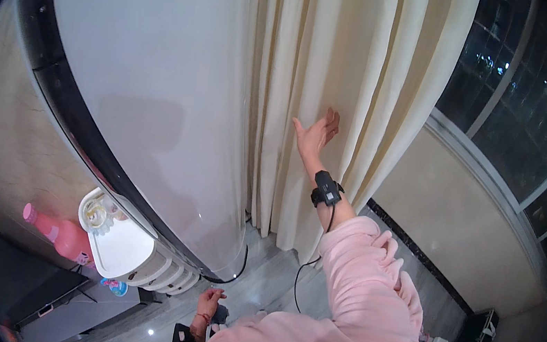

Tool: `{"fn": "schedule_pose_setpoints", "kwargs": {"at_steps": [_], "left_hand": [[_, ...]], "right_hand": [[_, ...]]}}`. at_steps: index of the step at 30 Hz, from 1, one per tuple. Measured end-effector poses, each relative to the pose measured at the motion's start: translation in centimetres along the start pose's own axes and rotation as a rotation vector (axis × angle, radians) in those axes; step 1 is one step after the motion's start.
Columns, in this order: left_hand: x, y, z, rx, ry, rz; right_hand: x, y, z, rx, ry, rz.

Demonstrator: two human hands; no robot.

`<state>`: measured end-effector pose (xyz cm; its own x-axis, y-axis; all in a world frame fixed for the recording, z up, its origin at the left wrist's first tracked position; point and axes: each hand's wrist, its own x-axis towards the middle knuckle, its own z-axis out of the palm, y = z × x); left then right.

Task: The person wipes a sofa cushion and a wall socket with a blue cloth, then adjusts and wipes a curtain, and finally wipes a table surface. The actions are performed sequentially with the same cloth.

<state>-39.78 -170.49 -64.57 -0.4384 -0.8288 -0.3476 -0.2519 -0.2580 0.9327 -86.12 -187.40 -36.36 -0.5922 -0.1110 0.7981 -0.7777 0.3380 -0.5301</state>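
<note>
My right hand (316, 132) is raised with its thumb and fingers spread, in front of a long cream curtain (297, 190). Whether its fingertips touch the cloth I cannot tell. On that forearm sits a black strapped device (327, 189) with a cable running down. My left hand (209, 300) hangs low by my body, fingers loosely curved, with nothing visible in it. It wears a red bracelet and a second black wrist device (183, 338). To the left of the curtain stands a tall white glossy appliance (164, 50) with a dark side edge.
A white drawer unit (122, 255) holds a clear dish (98, 214) on top. Beside it are a pink bottle-shaped object (67, 239), a television (12, 276) and a low grey cabinet (80, 314). A black cable (243, 264) lies on the floor. Windows (518, 106) and a black case (476, 330) are right.
</note>
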Motion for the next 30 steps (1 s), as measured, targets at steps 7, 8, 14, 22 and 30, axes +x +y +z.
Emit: {"fn": "schedule_pose_setpoints", "kwargs": {"at_steps": [7,8,14,22,30], "left_hand": [[-0.3,-2.2,-1.1,-0.098,0.076,-0.047],[-0.2,-2.7,-1.1,-0.092,0.081,-0.040],[1.3,-3.9,-0.6,-0.157,0.038,-0.084],[4.6,-5.7,-0.5,-0.118,-0.029,0.004],[7.2,-12.3,-1.4,-0.157,0.031,-0.018]], "right_hand": [[-0.5,5.5,1.1,0.127,-0.242,0.531],[-1.1,6.5,0.6,0.120,-0.179,0.518],[-0.8,9.5,-2.6,0.052,0.066,0.442],[-0.8,-0.2,-6.3,0.011,0.063,-0.386],[8.2,-7.6,1.2,0.224,-0.349,0.134]]}}
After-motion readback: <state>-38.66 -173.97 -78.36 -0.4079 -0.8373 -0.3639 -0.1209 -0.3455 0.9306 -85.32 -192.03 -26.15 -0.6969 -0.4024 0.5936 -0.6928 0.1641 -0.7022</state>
